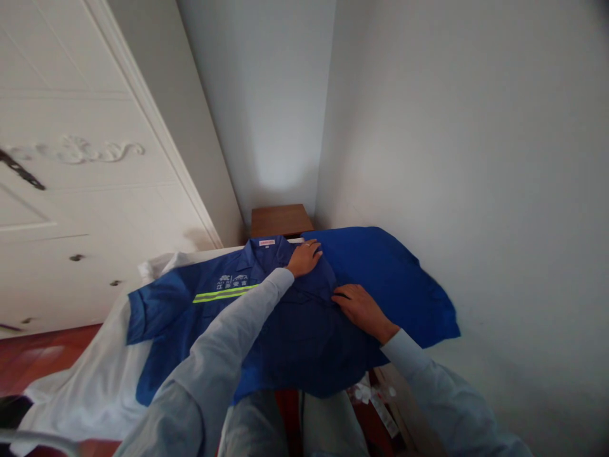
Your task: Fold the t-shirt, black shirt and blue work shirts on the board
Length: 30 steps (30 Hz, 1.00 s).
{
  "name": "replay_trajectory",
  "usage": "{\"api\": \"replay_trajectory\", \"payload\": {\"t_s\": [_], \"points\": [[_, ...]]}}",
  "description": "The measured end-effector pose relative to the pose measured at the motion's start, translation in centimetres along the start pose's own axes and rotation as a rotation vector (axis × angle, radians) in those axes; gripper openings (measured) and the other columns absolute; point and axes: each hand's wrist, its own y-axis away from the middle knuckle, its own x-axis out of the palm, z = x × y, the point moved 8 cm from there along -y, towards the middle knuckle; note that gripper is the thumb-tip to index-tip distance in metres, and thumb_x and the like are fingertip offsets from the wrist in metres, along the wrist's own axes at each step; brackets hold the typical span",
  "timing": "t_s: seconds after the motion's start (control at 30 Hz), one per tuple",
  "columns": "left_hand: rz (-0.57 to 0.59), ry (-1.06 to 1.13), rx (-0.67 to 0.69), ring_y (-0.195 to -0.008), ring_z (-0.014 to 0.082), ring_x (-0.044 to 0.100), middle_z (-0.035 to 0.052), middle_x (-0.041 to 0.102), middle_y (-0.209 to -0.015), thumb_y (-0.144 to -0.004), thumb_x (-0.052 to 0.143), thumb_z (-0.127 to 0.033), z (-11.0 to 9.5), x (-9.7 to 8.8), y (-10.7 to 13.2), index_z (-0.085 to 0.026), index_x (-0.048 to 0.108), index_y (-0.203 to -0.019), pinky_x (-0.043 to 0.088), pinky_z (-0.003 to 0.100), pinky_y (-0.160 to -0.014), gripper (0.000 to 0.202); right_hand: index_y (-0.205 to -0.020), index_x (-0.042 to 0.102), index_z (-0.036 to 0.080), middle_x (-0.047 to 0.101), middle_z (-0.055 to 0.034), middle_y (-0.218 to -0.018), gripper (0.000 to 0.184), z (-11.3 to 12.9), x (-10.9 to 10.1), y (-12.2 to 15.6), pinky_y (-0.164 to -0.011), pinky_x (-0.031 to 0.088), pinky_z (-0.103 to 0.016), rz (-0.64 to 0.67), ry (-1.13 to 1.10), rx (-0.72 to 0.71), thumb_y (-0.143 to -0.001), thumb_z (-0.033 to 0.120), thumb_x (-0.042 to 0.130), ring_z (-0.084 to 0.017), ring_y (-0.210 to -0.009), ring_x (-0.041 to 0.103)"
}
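Observation:
A dark blue short-sleeved work shirt [285, 317] lies front up, its collar at the far side. White lettering and a yellow-green reflective stripe [223, 295] mark its chest, partly hidden under my left forearm. My left hand [304, 257] rests on the shirt beside the collar, palm down with its fingers stretched out. At the shirt's right edge, the fingers of my right hand [364, 311] are bent in and pressed together on the fabric. A brighter blue cloth [380, 266] spreads out beneath and to the right of the shirt.
White cloth [95, 374] hangs down at the left, by a white cabinet [157, 209] with small knobs. A brown wooden top [280, 220] stands in the far corner. The grey wall [499, 190] closes off the right. Clear plastic wrapping [364, 390] lies low near my legs.

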Motion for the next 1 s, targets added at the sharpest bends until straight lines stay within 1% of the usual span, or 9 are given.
{"api": "replay_trajectory", "payload": {"t_s": [0.1, 0.17, 0.33, 0.5, 0.6, 0.67, 0.77, 0.87, 1.0], "points": [[0.187, -0.151, 0.135, -0.151, 0.0265, 0.034, 0.0145, 0.044, -0.159, -0.104, 0.04, -0.042, -1.1, 2.1, 0.6, -0.015, 0.053, -0.144, 0.029, 0.043, -0.122, 0.05, -0.116, 0.074, 0.021, 0.074, -0.0102, -0.108, 0.028, 0.2, -0.3, -0.6, -0.086, 0.048, -0.038, 0.006, 0.048, 0.008, -0.095, 0.011, 0.059, -0.024, -0.1, 0.065], [0.246, -0.211, 0.159, -0.153, 0.0266, 0.029, 0.0159, 0.04, -0.161, -0.106, 0.032, -0.044, -1.2, 3.0, 0.8, -0.013, 0.048, -0.149, 0.027, 0.044, -0.122, 0.055, -0.115, 0.074, 0.021, 0.075, -0.01, -0.104, 0.026, 0.6, -0.2, -0.8, -0.084, 0.047, -0.037, 0.043, 0.06, 0.001, -0.096, 0.013, 0.059, -0.024, -0.096, 0.065], [0.278, -0.242, 0.153, -0.155, 0.0269, 0.023, 0.0135, 0.034, -0.165, -0.106, 0.023, -0.05, -0.8, 3.6, 1.1, -0.018, 0.039, -0.155, 0.025, 0.05, -0.122, 0.06, -0.114, 0.074, 0.021, 0.076, -0.008, -0.107, 0.028, 1.4, -0.1, -0.8, -0.085, 0.05, -0.037, 0.189, -0.048, -0.05, -0.094, 0.01, 0.058, -0.023, -0.096, 0.067], [0.31, -0.268, 0.147, -0.156, 0.0282, 0.018, 0.0162, 0.028, -0.166, -0.106, 0.025, -0.051, -1.1, 3.3, 1.2, -0.013, 0.036, -0.156, 0.024, 0.049, -0.123, 0.063, -0.133, 0.066, 0.023, 0.067, -0.0115, -0.135, 0.04, 0.8, -2.3, -2.6, -0.107, 0.046, -0.045, 0.004, -0.129, 0.026, -0.096, 0.014, 0.052, -0.026, -0.126, 0.06], [0.197, -0.27, 0.158, -0.156, 0.0291, 0.019, 0.0178, 0.028, -0.166, -0.106, 0.028, -0.05, -2.1, 1.7, 1.7, -0.013, 0.037, -0.155, 0.024, 0.049, -0.123, 0.062, -0.143, 0.058, 0.016, 0.053, -0.0189, -0.151, 0.047, 0.0, 0.2, -3.1, -0.115, 0.039, -0.053, 0.075, -0.139, 0.118, -0.098, 0.031, 0.056, -0.033, -0.141, 0.047], [0.092, -0.28, 0.178, -0.156, 0.0301, 0.019, 0.0202, 0.029, -0.165, -0.106, 0.03, -0.048, -3.0, 0.2, 3.1, -0.01, 0.037, -0.154, 0.024, 0.049, -0.123, 0.063, -0.148, 0.052, 0.011, 0.045, -0.0235, -0.156, 0.061, -0.7, 3.1, -2.5, -0.118, 0.035, -0.056, 0.192, -0.181, 0.178, -0.098, 0.044, 0.057, -0.037, -0.146, 0.04], [0.019, -0.291, 0.226, -0.153, 0.0328, 0.027, 0.0233, 0.034, -0.163, -0.104, 0.037, -0.05, -4.4, -1.4, 6.8, -0.009, 0.04, -0.151, 0.031, 0.051, -0.12, 0.064, -0.155, 0.042, 0.014, 0.035, -0.0207, -0.162, 0.072, -1.7, 6.1, -1.0, -0.122, 0.025, -0.058, 0.25, -0.319, 0.246, -0.098, 0.056, 0.051, -0.034, -0.152, 0.028], [0.095, -0.283, 0.355, -0.141, 0.0333, 0.045, 0.0202, 0.047, -0.154, -0.098, 0.051, -0.054, -6.6, -1.3, 11.0, -0.016, 0.05, -0.145, 0.04, 0.051, -0.113, 0.06, -0.155, 0.043, 0.021, 0.036, -0.0151, -0.163, 0.072, -3.2, 6.4, -0.4, -0.125, 0.018, -0.056, 0.168, -0.622, 0.341, -0.095, 0.059, 0.052, -0.031, -0.153, 0.028], [0.137, -0.319, 0.446, -0.126, 0.0321, 0.055, 0.0158, 0.06, -0.138, -0.094, 0.061, -0.051, -9.4, -0.5, 13.7, -0.021, 0.059, -0.136, 0.045, 0.049, -0.105, 0.052, -0.139, 0.057, 0.026, 0.054, -0.0108, -0.152, 0.052, -7.2, 4.9, -0.7, -0.117, 0.038, -0.046, -0.116, -1.133, 0.656, -0.093, 0.049, 0.057, -0.025, -0.14, 0.049]]}}
